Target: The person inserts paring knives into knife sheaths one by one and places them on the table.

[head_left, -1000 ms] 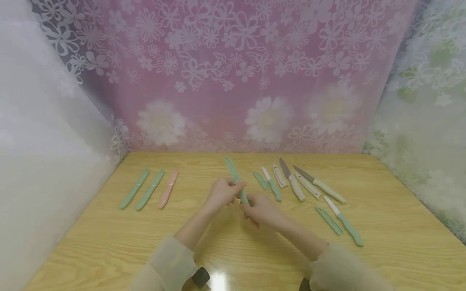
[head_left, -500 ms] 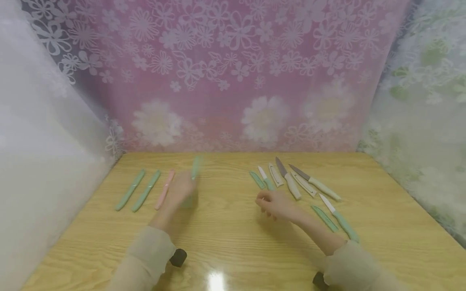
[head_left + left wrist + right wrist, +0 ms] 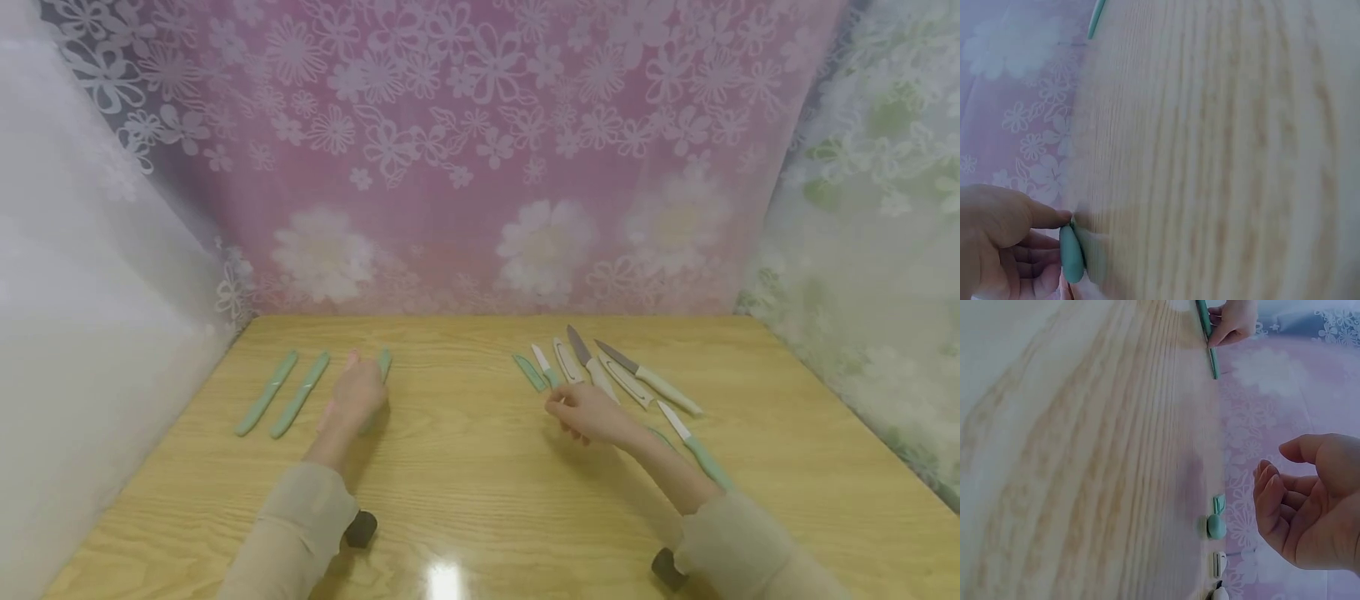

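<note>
In the head view, the left hand (image 3: 360, 392) holds a green knife (image 3: 386, 365) on the table (image 3: 457, 467), beside a pink knife (image 3: 354, 357); the right hand (image 3: 590, 414) hovers near a dark-bladed knife (image 3: 580, 347). Left wrist: thumb and fingers pinch the green knife. Right wrist: the right hand's fingers curl loosely, thumb apart.
</note>
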Action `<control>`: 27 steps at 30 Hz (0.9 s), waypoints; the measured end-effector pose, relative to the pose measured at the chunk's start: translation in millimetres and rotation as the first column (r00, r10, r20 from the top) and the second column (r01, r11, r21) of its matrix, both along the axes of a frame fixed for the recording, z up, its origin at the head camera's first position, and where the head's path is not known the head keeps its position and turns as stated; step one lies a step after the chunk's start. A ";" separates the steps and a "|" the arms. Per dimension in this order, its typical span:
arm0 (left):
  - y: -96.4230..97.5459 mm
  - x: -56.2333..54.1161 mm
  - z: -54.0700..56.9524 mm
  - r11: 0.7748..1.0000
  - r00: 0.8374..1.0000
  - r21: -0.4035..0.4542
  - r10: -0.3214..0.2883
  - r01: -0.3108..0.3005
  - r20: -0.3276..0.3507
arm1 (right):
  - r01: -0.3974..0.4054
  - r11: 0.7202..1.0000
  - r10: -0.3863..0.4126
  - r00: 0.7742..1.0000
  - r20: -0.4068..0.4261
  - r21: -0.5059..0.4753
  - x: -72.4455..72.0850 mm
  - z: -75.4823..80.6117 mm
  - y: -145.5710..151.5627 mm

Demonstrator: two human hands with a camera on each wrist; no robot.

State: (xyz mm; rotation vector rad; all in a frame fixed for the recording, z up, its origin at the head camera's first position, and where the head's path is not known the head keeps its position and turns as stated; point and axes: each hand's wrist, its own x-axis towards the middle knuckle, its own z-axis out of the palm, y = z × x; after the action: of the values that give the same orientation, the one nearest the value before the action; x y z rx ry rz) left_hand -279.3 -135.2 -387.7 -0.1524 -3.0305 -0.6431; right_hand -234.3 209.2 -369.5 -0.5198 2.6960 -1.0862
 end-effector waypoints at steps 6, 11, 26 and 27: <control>5.4 -4.9 1.4 0.995 0.993 -0.096 -0.044 0.034 -0.111 | 0.032 0.999 -0.031 0.999 -0.039 0.032 -6.2 3.0 6.4; 32.4 -16.3 9.5 0.982 0.952 -0.159 -0.141 0.101 -0.271 | 0.053 0.996 -0.046 0.995 -0.092 0.068 -14.8 5.6 10.3; 172.1 -24.7 2.4 0.779 0.877 -0.440 -0.479 0.446 0.041 | 0.023 0.964 0.036 0.976 -0.213 0.265 -47.6 3.0 5.2; 177.1 -23.1 1.2 0.771 0.875 -0.449 -0.480 0.452 0.056 | 0.023 0.965 0.035 0.976 -0.216 0.261 -48.7 2.5 4.2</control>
State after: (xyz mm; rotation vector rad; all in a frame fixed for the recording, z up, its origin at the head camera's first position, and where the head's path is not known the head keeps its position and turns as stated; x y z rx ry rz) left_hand -302.4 41.9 -386.5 -0.9481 -3.0225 0.0843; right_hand -283.0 213.4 -367.0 -0.6320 2.9640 -0.6878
